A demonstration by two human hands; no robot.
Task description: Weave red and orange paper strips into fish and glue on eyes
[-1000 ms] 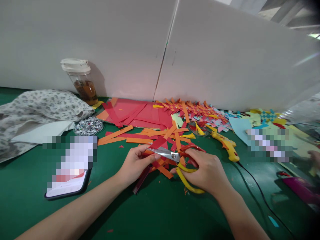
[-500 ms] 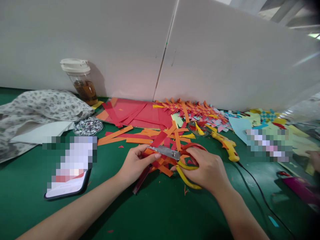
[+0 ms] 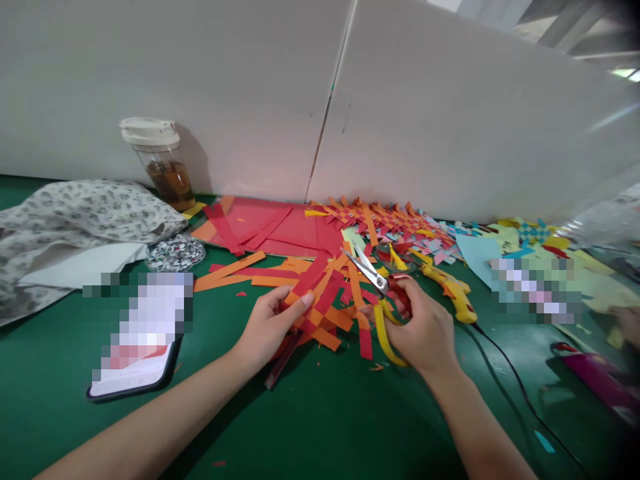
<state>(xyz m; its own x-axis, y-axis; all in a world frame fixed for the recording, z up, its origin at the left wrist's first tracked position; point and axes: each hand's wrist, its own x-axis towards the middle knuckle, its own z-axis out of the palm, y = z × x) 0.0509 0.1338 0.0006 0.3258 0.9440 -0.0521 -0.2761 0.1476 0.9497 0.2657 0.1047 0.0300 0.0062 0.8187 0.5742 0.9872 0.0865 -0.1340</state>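
Left hand [image 3: 270, 325] pinches a checkered red and orange paper weave [image 3: 320, 313], right hand [image 3: 425, 327] holds scissors [image 3: 381, 283].

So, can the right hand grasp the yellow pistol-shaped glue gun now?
Probably not: the right hand holds red-and-yellow-handled metal scissors, though the way to the glue gun looks open.

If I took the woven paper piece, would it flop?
The woven paper piece is probably very light, being narrow strips. Its free strip ends, sticking out past the left hand, would likely bend easily. The crossed middle may feel somewhat firmer, since strips overlap there.
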